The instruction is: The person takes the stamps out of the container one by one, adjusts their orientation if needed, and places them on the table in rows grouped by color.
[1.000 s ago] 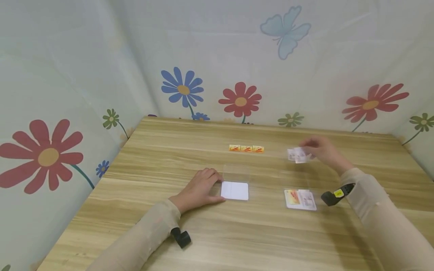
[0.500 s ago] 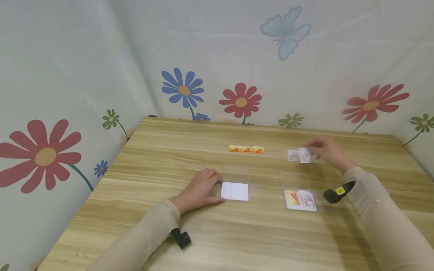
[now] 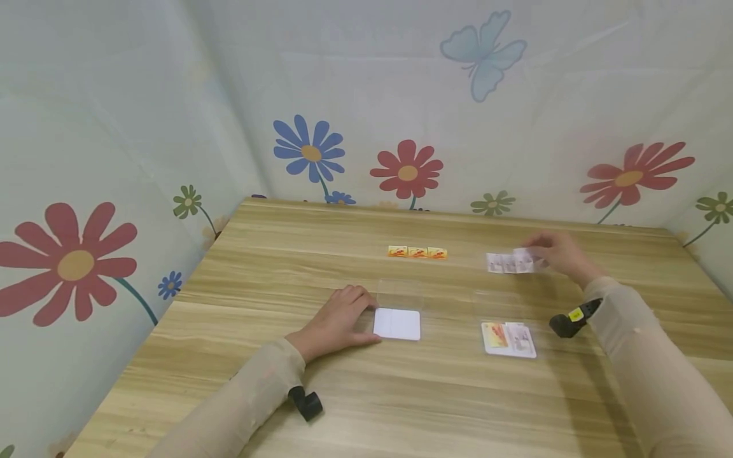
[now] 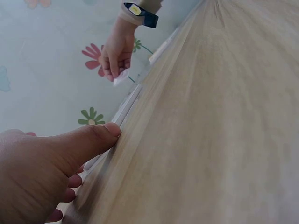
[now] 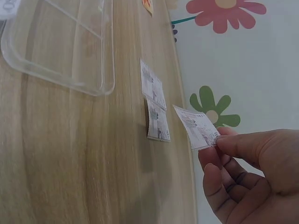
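Observation:
My left hand (image 3: pixel 336 319) rests on the table against the left side of a small plastic case (image 3: pixel 397 324) with a white base and a clear raised lid. In the left wrist view, the thumb (image 4: pixel 88 142) touches the case's edge. My right hand (image 3: pixel 560 256) pinches a small white printed sachet (image 5: pixel 198 128) by one end, between thumb and fingers. Beneath and beside it, two similar white sachets (image 5: pixel 153 88) lie end to end on the table. A second clear-lidded case (image 3: pixel 508 339), nearer the right forearm, contains an orange-yellow sachet (image 3: pixel 495 334) and a white one (image 3: pixel 520 338).
Three yellow-orange sachets (image 3: pixel 417 252) lie in a row at the back of the wooden table (image 3: pixel 366 394). Behind the table hangs a pale curtain (image 3: pixel 366 76) with printed flowers. The cases' clear lids (image 3: pixel 495 305) lie open toward the back.
My right hand has shifted slightly right with the pinched sachet. The second white sachet, earlier overlapped by it, now shows on the table. My left hand has stayed put.

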The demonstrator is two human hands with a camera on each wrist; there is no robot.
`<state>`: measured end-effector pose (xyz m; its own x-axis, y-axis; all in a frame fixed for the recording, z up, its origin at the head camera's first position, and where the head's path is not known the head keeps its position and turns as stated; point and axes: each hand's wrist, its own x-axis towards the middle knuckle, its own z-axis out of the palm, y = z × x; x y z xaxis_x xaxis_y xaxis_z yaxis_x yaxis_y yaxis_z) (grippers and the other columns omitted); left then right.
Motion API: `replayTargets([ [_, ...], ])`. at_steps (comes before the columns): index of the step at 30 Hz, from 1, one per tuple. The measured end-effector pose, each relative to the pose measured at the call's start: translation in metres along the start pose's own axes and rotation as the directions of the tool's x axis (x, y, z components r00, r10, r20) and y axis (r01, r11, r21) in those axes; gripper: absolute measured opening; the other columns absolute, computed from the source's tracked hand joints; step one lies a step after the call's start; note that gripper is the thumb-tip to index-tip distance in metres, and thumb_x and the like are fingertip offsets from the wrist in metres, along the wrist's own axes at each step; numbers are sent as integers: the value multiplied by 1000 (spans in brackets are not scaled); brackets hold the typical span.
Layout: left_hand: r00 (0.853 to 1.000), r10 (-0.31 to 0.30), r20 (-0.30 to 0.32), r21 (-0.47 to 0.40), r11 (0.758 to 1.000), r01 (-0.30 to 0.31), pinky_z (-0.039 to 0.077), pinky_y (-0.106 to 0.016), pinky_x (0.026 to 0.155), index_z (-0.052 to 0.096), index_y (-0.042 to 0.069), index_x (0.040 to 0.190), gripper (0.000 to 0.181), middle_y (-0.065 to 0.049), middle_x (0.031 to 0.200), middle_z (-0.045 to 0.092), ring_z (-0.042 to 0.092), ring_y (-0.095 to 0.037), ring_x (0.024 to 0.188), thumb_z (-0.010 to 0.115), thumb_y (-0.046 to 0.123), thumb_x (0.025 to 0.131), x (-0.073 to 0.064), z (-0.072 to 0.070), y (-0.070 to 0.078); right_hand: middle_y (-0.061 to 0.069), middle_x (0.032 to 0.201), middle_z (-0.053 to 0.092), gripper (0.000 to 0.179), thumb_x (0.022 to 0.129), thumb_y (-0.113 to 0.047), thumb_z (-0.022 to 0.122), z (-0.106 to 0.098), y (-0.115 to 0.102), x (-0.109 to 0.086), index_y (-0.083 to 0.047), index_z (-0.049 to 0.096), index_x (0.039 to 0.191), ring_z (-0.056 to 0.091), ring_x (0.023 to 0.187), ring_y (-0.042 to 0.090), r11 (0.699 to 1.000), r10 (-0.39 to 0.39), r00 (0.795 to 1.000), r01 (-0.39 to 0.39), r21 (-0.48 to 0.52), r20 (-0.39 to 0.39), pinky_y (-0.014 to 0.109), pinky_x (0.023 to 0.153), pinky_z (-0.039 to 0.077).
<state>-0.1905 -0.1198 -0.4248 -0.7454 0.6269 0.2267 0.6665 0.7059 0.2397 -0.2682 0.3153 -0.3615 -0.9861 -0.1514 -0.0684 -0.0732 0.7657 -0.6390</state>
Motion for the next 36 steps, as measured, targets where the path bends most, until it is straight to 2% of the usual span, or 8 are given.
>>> replayTargets([
  [5, 1000, -1, -4, 5, 1000, 1, 43, -39, 98, 62, 11, 112, 54, -2, 111, 60, 54, -20, 106, 76, 49, 75, 0, 0, 0, 32, 118, 58, 28, 97, -8, 51, -1, 5, 4, 9, 55, 119, 60, 86, 15, 1000, -1, 1000, 1, -1, 9, 24, 70, 52],
  [8, 1000, 8, -12, 3, 1000, -8, 43, -39, 96, 62, 11, 111, 54, -2, 110, 60, 54, -20, 105, 77, 48, 75, 0, 0, 0, 32, 119, 58, 28, 97, -8, 52, 0, 9, 5, 9, 55, 119, 60, 90, 21, 1000, 6, 1000, -6, -4, 10, 27, 73, 52],
  [13, 1000, 1, -1, 4, 1000, -1, 43, -39, 97, 62, 11, 112, 55, -2, 111, 60, 54, -20, 105, 76, 50, 75, 0, -1, 1, 33, 122, 55, 29, 96, -10, 52, 2, 15, 5, 8, 55, 119, 55, 107, 39, 999, 32, 999, -32, -29, -1, 45, 86, 48],
  [17, 1000, -4, 0, 12, 1000, 4, 43, -38, 97, 62, 12, 112, 55, -2, 112, 60, 54, -19, 106, 76, 51, 75, -1, -1, 1, 34, 123, 54, 31, 96, -11, 52, 3, 20, 7, 8, 55, 119, 51, 112, 43, 999, 48, 999, -49, -25, -8, 53, 92, 43],
  [24, 1000, 3, -9, 16, 1000, -2, 43, -39, 97, 62, 12, 112, 54, -2, 111, 60, 54, -20, 106, 76, 50, 75, -1, -4, 2, 34, 120, 56, 30, 95, -10, 52, 6, 28, 12, 9, 56, 119, 52, 109, 42, 998, 48, 999, -48, -36, -18, 53, 92, 42],
  [32, 1000, 8, -7, 6, 1000, -7, 43, -39, 96, 62, 12, 112, 54, -3, 110, 60, 54, -20, 105, 77, 48, 75, -1, -5, 5, 32, 116, 58, 29, 95, -10, 52, 5, 29, 11, 8, 58, 117, 54, 101, 37, 995, 80, 997, -81, -59, -9, 41, 80, 45],
  [36, 1000, 7, -15, 13, 1000, -7, 44, -39, 95, 62, 12, 111, 54, -2, 110, 60, 54, -20, 105, 77, 49, 74, -2, -5, 5, 31, 116, 57, 28, 96, -10, 50, 6, 27, 11, 7, 58, 117, 54, 100, 36, 993, 104, 995, -105, -56, -6, 41, 79, 46],
])
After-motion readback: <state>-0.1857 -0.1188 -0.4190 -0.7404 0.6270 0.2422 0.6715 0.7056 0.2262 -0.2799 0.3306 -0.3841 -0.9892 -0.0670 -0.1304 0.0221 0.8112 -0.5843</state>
